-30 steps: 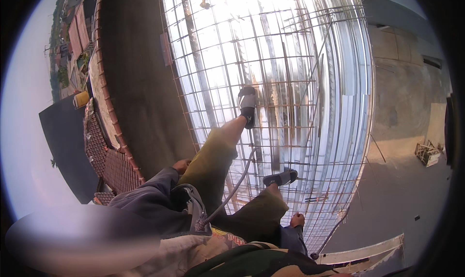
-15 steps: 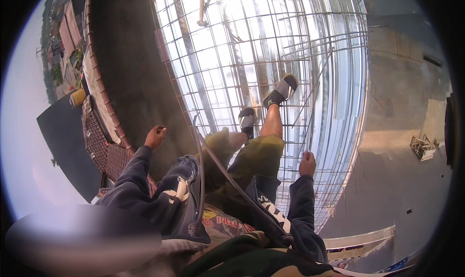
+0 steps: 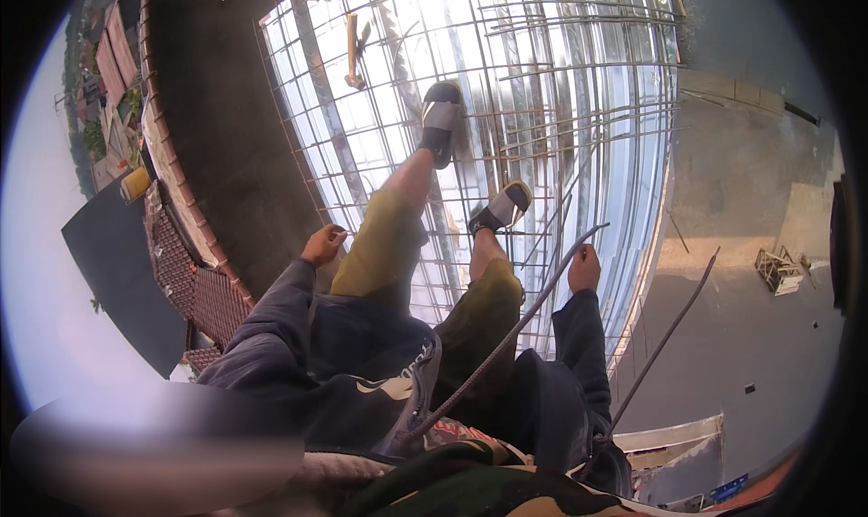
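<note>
My left hand [image 3: 324, 244] hangs beside my left thigh, fingers curled; I cannot make out whether something small is in them. To the right, my right hand [image 3: 585, 269] is closed at the end of a dark sleeve, its palm side hidden. Both are above a steel rebar mesh [image 3: 470, 114] laid over shiny metal decking [image 3: 624, 178]. My shoes stand on it, the left shoe [image 3: 441, 114] farther forward than the right shoe [image 3: 503, 208]. Ahead to the left, a hammer [image 3: 353, 56] with a wooden handle lies on the mesh.
Past the decking's left edge is a dark drop [image 3: 212, 110], then tiled roofs [image 3: 217, 309] lower down. A grey surface [image 3: 723, 345] with a small wooden frame [image 3: 779, 271] lies at right. Loose bars [image 3: 588, 15] cross the mesh's far right. Jacket cords [image 3: 506, 341] dangle before me.
My left foot has stepped ahead of the right, and the hammer appears nearer. My left hand has moved right and slightly up in view, the right hand slightly up. The jacket cords have swung right.
</note>
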`<state>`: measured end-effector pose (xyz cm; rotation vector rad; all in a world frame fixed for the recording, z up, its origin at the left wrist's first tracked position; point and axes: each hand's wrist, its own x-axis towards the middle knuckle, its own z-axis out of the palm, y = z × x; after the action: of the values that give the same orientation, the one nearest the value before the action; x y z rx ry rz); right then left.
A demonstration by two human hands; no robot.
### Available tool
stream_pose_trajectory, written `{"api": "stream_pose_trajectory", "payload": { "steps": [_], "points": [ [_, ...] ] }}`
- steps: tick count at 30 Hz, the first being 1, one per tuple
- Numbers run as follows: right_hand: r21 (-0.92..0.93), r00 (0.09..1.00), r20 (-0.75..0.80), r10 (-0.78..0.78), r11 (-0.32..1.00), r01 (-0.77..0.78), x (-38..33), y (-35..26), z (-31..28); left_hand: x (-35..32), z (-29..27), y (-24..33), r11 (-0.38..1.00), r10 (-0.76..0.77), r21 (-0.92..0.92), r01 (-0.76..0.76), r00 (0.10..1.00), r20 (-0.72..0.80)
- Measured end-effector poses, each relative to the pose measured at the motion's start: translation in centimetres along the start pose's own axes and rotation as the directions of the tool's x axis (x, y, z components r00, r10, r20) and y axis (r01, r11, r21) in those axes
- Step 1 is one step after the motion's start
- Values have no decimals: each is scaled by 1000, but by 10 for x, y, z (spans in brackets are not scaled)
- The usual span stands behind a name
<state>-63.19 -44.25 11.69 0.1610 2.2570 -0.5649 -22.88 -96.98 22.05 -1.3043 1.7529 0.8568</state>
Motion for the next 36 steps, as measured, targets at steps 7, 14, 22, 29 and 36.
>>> {"api": "stream_pose_trajectory", "payload": {
  "steps": [7, 14, 22, 29, 36],
  "points": [
    [-200, 996, 13, 90, 976, -86, 64, -21, 3, 190, -105, 81, 985, 84, 160, -63, 988, -132],
    [-207, 997, 62, 45, 978, -31, 191, -176, 26, 420, -210, 165, 959, 141, 281, -45, 933, -332],
    [-342, 938, -155, -311, 907, 245, 428, -390, 53, 524, -210, 194, 982, 70, 189, -12, 950, -304],
    [-496, 871, -262, -415, 832, 247, 565, -461, 36, 525, -191, 201, 956, 287, 83, -283, 831, -476],
    [-538, 933, -162, -322, 821, 190, 573, -482, 47, 452, -214, 219, 935, 354, 164, -314, 849, -392]
  ]
}}
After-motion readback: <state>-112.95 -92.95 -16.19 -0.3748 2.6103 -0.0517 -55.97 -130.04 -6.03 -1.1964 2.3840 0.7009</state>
